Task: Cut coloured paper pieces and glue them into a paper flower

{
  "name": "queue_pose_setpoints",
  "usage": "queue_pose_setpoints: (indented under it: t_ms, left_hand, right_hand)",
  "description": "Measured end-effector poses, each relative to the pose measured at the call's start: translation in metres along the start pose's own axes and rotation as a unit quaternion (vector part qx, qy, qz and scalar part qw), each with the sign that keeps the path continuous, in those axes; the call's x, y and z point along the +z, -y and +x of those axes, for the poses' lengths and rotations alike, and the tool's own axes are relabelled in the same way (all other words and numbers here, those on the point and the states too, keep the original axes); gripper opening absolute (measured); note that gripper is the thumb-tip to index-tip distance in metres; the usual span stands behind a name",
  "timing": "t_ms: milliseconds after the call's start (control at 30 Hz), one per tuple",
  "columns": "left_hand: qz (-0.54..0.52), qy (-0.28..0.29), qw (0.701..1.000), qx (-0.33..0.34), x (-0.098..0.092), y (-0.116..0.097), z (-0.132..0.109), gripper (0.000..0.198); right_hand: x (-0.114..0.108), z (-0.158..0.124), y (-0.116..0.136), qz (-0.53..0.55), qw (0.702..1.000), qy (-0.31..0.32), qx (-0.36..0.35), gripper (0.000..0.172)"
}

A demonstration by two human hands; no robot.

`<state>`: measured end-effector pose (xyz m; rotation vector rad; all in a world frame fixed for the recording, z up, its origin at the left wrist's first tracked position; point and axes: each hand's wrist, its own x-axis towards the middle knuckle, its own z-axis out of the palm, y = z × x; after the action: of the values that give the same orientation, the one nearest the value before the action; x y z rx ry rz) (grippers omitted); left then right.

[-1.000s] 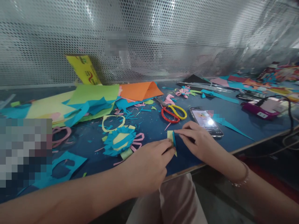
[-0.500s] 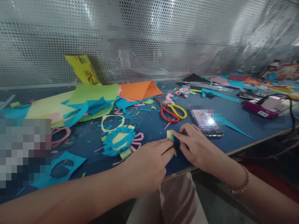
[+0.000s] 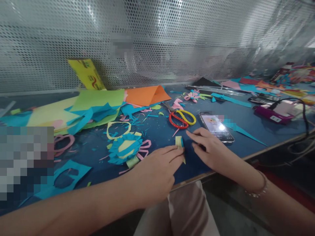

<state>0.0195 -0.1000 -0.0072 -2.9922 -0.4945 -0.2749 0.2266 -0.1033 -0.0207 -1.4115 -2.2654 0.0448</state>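
Near the table's front edge, my left hand [image 3: 157, 170] has its fingers closed on a small folded paper strip [image 3: 178, 140], pale yellow with a blue edge. The strip's top end sticks up past the fingertips, and its middle is hidden under them. Just to the right, my right hand [image 3: 209, 149] is apart from the strip, fingers extended and holding nothing. Beyond the strip lie scissors [image 3: 178, 120] with one red and one yellow handle. A fringed blue and yellow paper flower [image 3: 125, 148] with pink loops rests left of my left hand.
A lit phone [image 3: 216, 127] lies beyond my right hand. Coloured paper sheets [image 3: 103, 98] and a yellow packet [image 3: 86, 73] are at the back left. A blue cut-out sheet [image 3: 81, 168] lies at left. A purple device [image 3: 273, 114] with a black cable sits at right.
My right hand has let go of the strip's edge and moved slightly right, its fingers now more spread. My left hand stays on the strip.
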Motion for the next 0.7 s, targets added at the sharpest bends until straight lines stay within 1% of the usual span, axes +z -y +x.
queue_pose_setpoints:
  t_ms: [67, 133, 267, 367, 467, 567, 700]
  left_hand:
    - [-0.004, 0.004, 1.000, -0.008, -0.002, 0.000, 0.000, 0.038]
    - [-0.009, 0.009, 1.000, -0.010, -0.003, 0.000, 0.000, 0.038]
    - [-0.010, 0.018, 1.000, -0.011, -0.001, 0.000, 0.000, 0.040]
    - [-0.002, 0.005, 1.000, -0.016, 0.001, 0.000, 0.000, 0.042]
    - [0.001, -0.001, 1.000, -0.011, 0.001, -0.001, 0.001, 0.041]
    - [0.002, 0.004, 1.000, -0.013, 0.000, 0.000, 0.001, 0.041]
    - [0.003, 0.004, 1.000, -0.020, 0.001, 0.000, -0.001, 0.043]
  right_hand:
    - [-0.003, 0.000, -0.002, 0.000, 1.000, -0.016, 0.008, 0.043]
    - [-0.006, 0.000, 0.000, -0.003, 1.000, -0.017, -0.005, 0.043]
    - [-0.008, -0.001, 0.008, -0.017, 0.999, 0.011, -0.045, 0.041]
    - [-0.007, -0.001, 0.014, -0.051, 0.996, 0.026, -0.063, 0.034]
    - [-0.005, 0.001, 0.018, -0.097, 0.993, 0.039, -0.062, 0.029]
    - [-0.005, 0.002, 0.019, -0.128, 0.989, 0.052, -0.055, 0.031]
    - [-0.008, 0.001, 0.015, -0.120, 0.991, 0.043, -0.048, 0.035]
